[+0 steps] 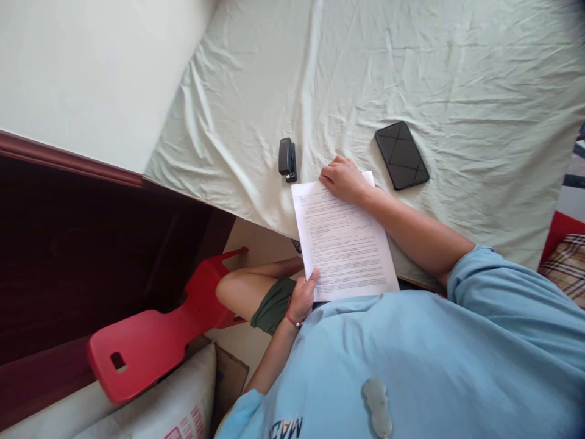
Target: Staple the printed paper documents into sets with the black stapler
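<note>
A printed paper document (346, 244), which looks like several stacked sheets, lies partly on the cloth-covered table and reaches over its edge to my blue shirt. My left hand (303, 297) grips its lower left edge, thumb on top and fingers hidden beneath. At the top edge, my right hand (343, 178) is closed with fingers curled over the paper; the fingertips are partly hidden. A black stapler (286, 158) stands on the cloth just beyond the paper's upper left corner. To the right of my right hand lies a dark phone or tablet (402, 155), screen up.
A wrinkled pale green cloth (479, 91) covers the table. At the left are a white wall (82, 67) and dark wooden panel (91, 244). A red plastic chair (150, 341) stands beside a white printed sack (183, 396) and a cardboard box (231, 372).
</note>
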`<state>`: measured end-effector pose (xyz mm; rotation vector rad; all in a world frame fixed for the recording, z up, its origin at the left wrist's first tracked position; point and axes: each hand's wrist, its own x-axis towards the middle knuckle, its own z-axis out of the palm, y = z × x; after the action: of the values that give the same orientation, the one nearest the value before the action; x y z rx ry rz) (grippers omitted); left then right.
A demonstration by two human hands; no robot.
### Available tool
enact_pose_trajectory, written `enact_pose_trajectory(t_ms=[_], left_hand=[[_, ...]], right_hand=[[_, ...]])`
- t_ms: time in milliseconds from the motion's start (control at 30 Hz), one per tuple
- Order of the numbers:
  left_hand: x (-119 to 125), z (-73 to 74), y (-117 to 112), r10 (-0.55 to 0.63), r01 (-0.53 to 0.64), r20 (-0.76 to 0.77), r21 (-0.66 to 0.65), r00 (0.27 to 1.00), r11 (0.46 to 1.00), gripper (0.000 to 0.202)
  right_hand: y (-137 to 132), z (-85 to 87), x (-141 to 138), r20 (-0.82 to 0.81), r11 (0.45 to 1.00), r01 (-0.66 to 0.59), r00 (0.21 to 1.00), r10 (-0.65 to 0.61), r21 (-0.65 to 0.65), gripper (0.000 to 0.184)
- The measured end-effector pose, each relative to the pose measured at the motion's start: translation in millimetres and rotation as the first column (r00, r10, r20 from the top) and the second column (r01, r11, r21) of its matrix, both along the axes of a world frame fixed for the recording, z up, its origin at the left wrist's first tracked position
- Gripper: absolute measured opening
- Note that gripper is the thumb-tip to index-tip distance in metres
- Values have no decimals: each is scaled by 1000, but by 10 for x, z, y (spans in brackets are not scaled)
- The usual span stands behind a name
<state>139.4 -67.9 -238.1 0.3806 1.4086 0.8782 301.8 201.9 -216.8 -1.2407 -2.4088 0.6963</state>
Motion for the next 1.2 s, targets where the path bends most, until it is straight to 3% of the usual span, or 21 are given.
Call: enact_pose_trajectory(t_ms=[100,200,300,400,567,800,1200], left_hand=[[-14,-54,-39,30,-28,-36,57,999,998,67],[-57,-112,-53,107,-41,-293,222,950,974,62],[-86,-109,-38,87,107,-594,283,800,953,59],[-69,-71,-20,-52,264,-688,207,724,942,61],[-32,-82,-24,-42,239,-688,194,725,951,65],[-126,-121,-17,4,168,-515,286,857,944,56],[-178,-106,-27,76,9,-297,275,952,961,56]], right_hand=[[-8,10,7,32,1000,5,999,-6,15,32],[-7,-18,4,32,1000,12,999,-13,23,30],[4,-73,1,25,999,15,1000,-16,43,31],[12,-105,-1,24,998,18,1000,-20,61,31],[-2,-62,-1,41,999,15,999,-17,53,31],[-2,-48,12,19,998,43,999,-44,44,33],[2,-37,45,-67,1000,4,998,-5,-8,29]])
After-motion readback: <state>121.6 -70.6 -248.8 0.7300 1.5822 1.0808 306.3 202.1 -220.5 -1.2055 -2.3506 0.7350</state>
